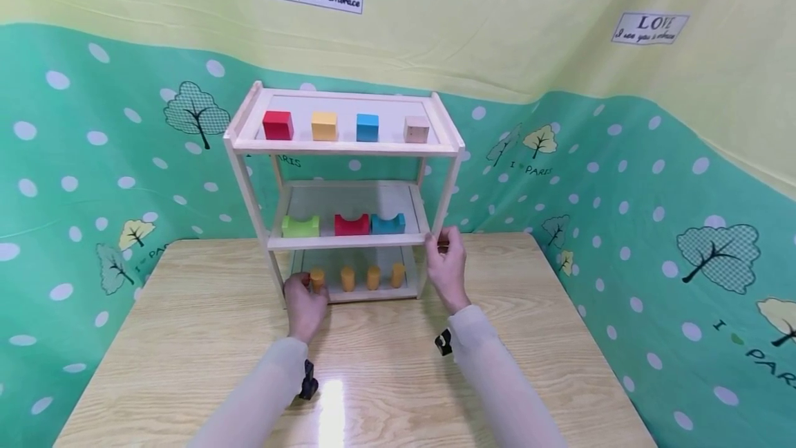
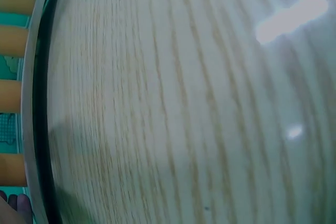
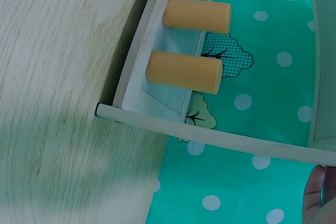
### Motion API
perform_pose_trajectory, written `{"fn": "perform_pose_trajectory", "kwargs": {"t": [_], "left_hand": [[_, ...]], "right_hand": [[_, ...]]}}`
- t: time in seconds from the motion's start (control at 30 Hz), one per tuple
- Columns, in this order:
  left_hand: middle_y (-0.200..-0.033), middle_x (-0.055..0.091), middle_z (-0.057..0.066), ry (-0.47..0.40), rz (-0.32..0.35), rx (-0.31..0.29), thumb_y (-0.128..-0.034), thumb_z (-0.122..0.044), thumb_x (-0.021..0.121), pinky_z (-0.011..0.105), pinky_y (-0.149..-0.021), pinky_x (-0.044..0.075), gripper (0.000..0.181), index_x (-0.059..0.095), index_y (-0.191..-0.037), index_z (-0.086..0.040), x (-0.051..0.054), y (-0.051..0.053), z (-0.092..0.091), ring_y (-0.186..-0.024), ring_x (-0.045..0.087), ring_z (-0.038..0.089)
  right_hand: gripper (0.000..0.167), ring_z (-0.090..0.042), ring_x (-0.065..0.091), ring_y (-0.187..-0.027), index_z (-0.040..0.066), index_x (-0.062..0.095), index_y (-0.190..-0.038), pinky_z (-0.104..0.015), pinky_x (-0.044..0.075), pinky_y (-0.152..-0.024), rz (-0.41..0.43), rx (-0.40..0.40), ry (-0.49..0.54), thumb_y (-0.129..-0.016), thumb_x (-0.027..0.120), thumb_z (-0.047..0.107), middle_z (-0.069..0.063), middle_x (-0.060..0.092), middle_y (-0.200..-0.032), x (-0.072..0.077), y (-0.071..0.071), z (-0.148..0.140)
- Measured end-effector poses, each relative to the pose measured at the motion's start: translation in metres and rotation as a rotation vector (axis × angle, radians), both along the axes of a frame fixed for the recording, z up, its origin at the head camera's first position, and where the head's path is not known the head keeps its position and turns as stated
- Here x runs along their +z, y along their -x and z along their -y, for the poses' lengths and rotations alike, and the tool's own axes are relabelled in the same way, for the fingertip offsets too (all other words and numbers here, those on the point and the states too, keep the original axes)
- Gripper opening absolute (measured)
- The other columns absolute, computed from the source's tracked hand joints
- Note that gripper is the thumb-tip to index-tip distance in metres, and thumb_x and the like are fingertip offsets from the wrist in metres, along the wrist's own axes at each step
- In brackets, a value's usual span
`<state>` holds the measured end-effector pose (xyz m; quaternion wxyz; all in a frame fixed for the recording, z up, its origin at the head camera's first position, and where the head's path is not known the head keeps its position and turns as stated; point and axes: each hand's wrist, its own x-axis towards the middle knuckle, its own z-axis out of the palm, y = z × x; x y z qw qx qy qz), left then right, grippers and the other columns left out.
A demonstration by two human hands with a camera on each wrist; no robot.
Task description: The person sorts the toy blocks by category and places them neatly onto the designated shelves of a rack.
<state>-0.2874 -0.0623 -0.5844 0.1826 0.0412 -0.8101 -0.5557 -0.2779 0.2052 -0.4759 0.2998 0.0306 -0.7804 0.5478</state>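
Note:
A pale wooden three-tier shelf (image 1: 357, 243) stands on the table. My left hand (image 1: 306, 306) is at the lowest tier, its fingers and thumb about the leftmost orange wooden cylinder (image 1: 318, 278). In the left wrist view only curled fingertips (image 2: 22, 205) show beside that cylinder; the grip itself lies out of frame. With curled fingers my right hand (image 1: 448, 267) grips the shelf's right side where the middle tier meets the front post. The right wrist view catches part of this hand (image 3: 314, 198) outside the post. More upright orange cylinders (image 3: 184, 72) stand to the right along the lowest tier.
Green (image 1: 301, 228), red (image 1: 352, 227) and blue (image 1: 388, 226) notched blocks sit on the middle tier. Red (image 1: 278, 126), yellow (image 1: 325, 127), blue (image 1: 367, 128) and plain wooden (image 1: 416, 130) cubes line the top. Patterned cloth (image 1: 124, 151) hangs behind and to the right.

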Motion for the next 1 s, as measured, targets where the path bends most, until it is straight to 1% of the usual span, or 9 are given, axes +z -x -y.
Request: {"fn": "perform_pose_trajectory", "kwargs": {"t": [0.17,0.3,0.4,0.47,0.6,0.77,0.87,1.0], "left_hand": [[-0.107,0.050,0.026,-0.001,0.012,-0.010,-0.0806,0.003,0.064,0.048,-0.084,0.044,0.040,0.047,-0.115,0.015,0.002,-0.005,0.000,-0.097,0.050,0.038],[-0.111,0.046,0.026,0.015,0.000,-0.032,-0.0809,0.001,0.064,0.047,-0.086,0.043,0.041,0.046,-0.115,0.015,0.001,-0.010,0.001,-0.099,0.048,0.039],[-0.113,0.044,0.027,0.045,-0.015,-0.051,-0.0804,0.000,0.066,0.048,-0.086,0.043,0.043,0.045,-0.115,0.015,0.000,-0.015,0.002,-0.100,0.046,0.040],[-0.114,0.044,0.028,0.059,-0.010,-0.060,-0.0801,-0.001,0.068,0.048,-0.086,0.043,0.046,0.044,-0.116,0.015,0.000,-0.019,0.004,-0.100,0.046,0.041],[-0.115,0.043,0.027,0.062,0.011,-0.071,-0.0808,-0.004,0.069,0.049,-0.086,0.043,0.050,0.043,-0.119,0.014,0.001,-0.027,0.006,-0.101,0.046,0.042],[-0.116,0.043,0.025,0.065,0.009,-0.094,-0.0823,-0.006,0.069,0.048,-0.089,0.043,0.049,0.043,-0.120,0.013,0.001,-0.034,0.010,-0.105,0.046,0.041],[-0.118,0.043,0.025,0.070,0.020,-0.124,-0.0833,-0.007,0.068,0.049,-0.092,0.044,0.048,0.044,-0.121,0.012,0.004,-0.040,0.013,-0.109,0.046,0.041],[-0.118,0.043,0.022,0.087,0.051,-0.163,-0.0835,-0.007,0.069,0.049,-0.095,0.042,0.047,0.045,-0.120,0.010,0.010,-0.049,0.020,-0.110,0.046,0.041]], "right_hand": [[0.016,-0.020,0.052,-0.078,0.005,0.052,-0.100,-0.030,0.048,-0.065,-0.004,0.008,-0.007,-0.098,0.055,0.021,-0.008,0.055,-0.092,0.000,-0.001,0.000],[0.016,-0.021,0.052,-0.078,0.007,0.051,-0.100,-0.031,0.049,-0.064,0.003,0.010,-0.009,-0.098,0.054,0.023,-0.007,0.054,-0.092,-0.001,0.000,-0.001],[0.016,-0.020,0.052,-0.078,0.008,0.051,-0.100,-0.031,0.049,-0.065,0.012,0.014,-0.010,-0.098,0.054,0.024,-0.006,0.054,-0.093,-0.001,0.000,-0.002],[0.016,-0.020,0.052,-0.079,0.008,0.051,-0.100,-0.031,0.049,-0.065,0.017,0.013,-0.013,-0.097,0.054,0.024,-0.006,0.054,-0.093,-0.001,0.000,-0.002],[0.015,-0.019,0.053,-0.080,0.009,0.051,-0.100,-0.032,0.050,-0.066,0.020,0.004,-0.022,-0.097,0.054,0.023,-0.005,0.055,-0.093,-0.001,0.000,-0.002],[0.015,-0.019,0.053,-0.080,0.008,0.051,-0.101,-0.033,0.050,-0.066,0.014,-0.008,-0.031,-0.097,0.054,0.023,-0.005,0.054,-0.094,-0.001,0.001,-0.003],[0.017,-0.019,0.053,-0.080,0.008,0.052,-0.101,-0.032,0.050,-0.066,0.011,-0.004,-0.035,-0.098,0.055,0.024,-0.006,0.054,-0.094,-0.001,0.001,-0.003],[0.020,-0.020,0.054,-0.080,0.006,0.052,-0.101,-0.031,0.050,-0.066,0.015,0.016,-0.039,-0.098,0.055,0.025,-0.009,0.055,-0.093,0.001,-0.001,-0.005]]}}
